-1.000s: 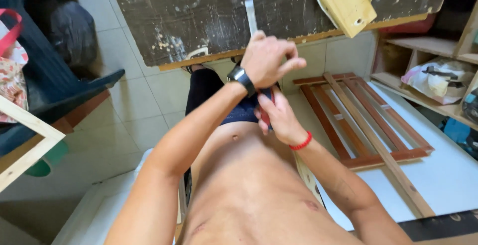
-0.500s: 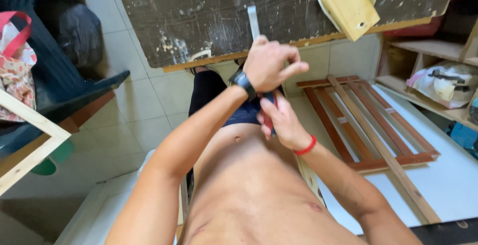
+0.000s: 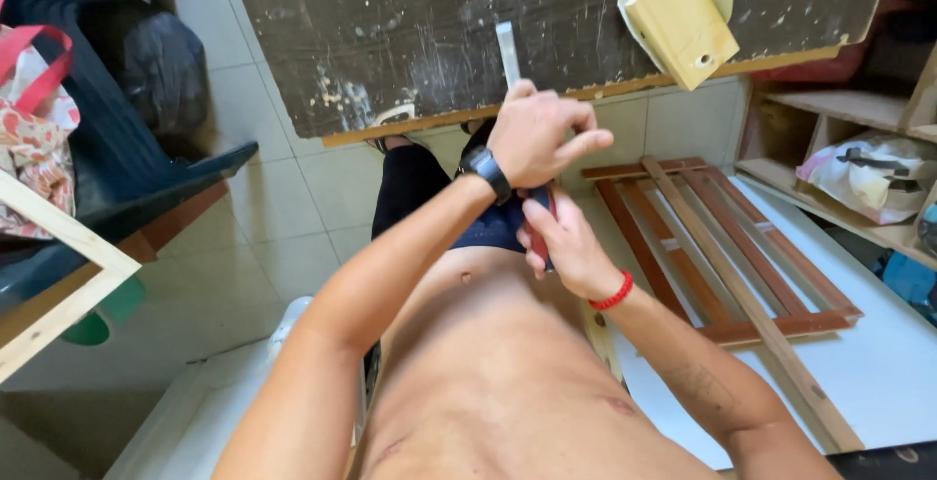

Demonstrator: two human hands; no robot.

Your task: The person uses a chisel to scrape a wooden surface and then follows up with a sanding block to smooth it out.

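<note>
My left hand (image 3: 540, 135), with a black watch (image 3: 485, 170) on the wrist, is closed around the middle of a long tool. Its flat metal blade (image 3: 508, 53) sticks up above that fist, in front of the dark board. My right hand (image 3: 571, 249), wearing a red bracelet (image 3: 615, 294), grips the tool's red handle (image 3: 543, 209) just below the left hand. Both hands are held close to my belly, above my dark shorts (image 3: 488, 231).
A scratched dark board (image 3: 410, 31) lies ahead with a pale wooden block (image 3: 680, 18) on it. At right, a reddish slatted frame (image 3: 727, 246) and a long wood strip (image 3: 752, 304) lie on a white surface (image 3: 888, 363). A dark plastic chair (image 3: 117, 158) and floral bag (image 3: 34, 119) stand at left.
Both hands stay on the tool in almost the same place. My left hand has shifted slightly right and its fingers have closed a little more.
</note>
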